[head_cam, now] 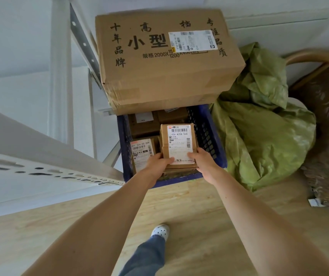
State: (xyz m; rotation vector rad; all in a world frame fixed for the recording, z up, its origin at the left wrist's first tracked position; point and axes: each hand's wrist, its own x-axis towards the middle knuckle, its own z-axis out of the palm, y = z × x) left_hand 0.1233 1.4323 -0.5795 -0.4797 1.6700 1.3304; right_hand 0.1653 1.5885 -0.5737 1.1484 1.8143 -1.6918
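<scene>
Both forearms reach forward. Left hand [157, 160] and right hand [203, 162] each grip the near end of a small parcel [177, 144], thumbs on its label, fingers curled under. The parcel is at the front right of the blue crate [124, 150], above other boxes; cannot tell whether it is resting or lifted. Judged: one parcel in hand, and a second parcel [142, 153] at front left and more behind it are left. A large carton [165, 62] covers the crate's far edge.

Small box [178, 144] in view: brown cardboard, a bit creased, its top nearly covered by a white shipping label [179, 143] with barcodes and "436 A208 066". It's label-up, long side running away from the person, over the near right part of the blue crate [217, 148]. The left hand [157, 162] and right hand [203, 162] grip its near corners, thumbs on top.
</scene>
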